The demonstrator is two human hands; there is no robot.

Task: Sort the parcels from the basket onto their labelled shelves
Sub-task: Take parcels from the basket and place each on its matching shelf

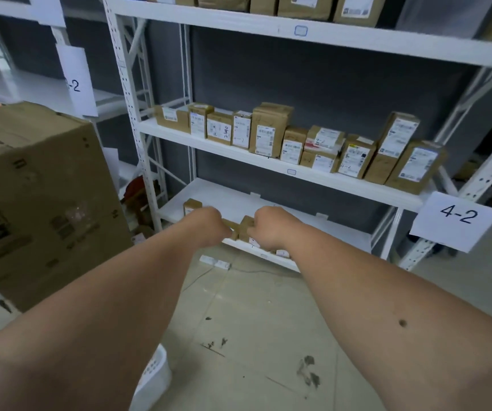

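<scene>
Both hands reach to the front edge of the bottom shelf (pixel 298 216). The left hand (pixel 209 225) and right hand (pixel 268 229) hide most of the small brown parcels (pixel 246 225) there; their fingers curl away, so I cannot tell either grip. A white basket (pixel 154 378) is cut off below.

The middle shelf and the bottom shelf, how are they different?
The middle shelf holds a long row of brown parcels; the bottom shelf holds only a few, at its left and front. Nobody touches the middle shelf's parcels, while the left hand and right hand reach parcels on the bottom shelf. Both shelves are white.
</scene>
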